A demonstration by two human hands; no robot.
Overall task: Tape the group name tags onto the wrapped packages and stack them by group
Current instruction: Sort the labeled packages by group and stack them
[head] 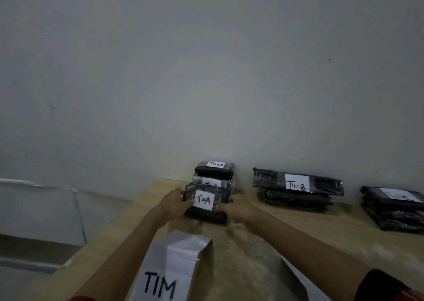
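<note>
A single wide-angle, head-worn view looks forward and slightly down from the near edge of the surface (pixel 263 250), facing a bare wall (pixel 206 71) that fills the upper frame; forearms reach away from the lens at close range.

Open worktop (pixel 263 250) runs from the middle out to 3 o'clock, plenty of room to pass. At 12 the TIM A stack (pixel 214 186) sits against the wall (pixel 206 71); TIM B stack (pixel 298 189) at 1, another black stack (pixel 393 209) at 2. Big paper sheet (pixel 169 268) lies at 6.
</note>
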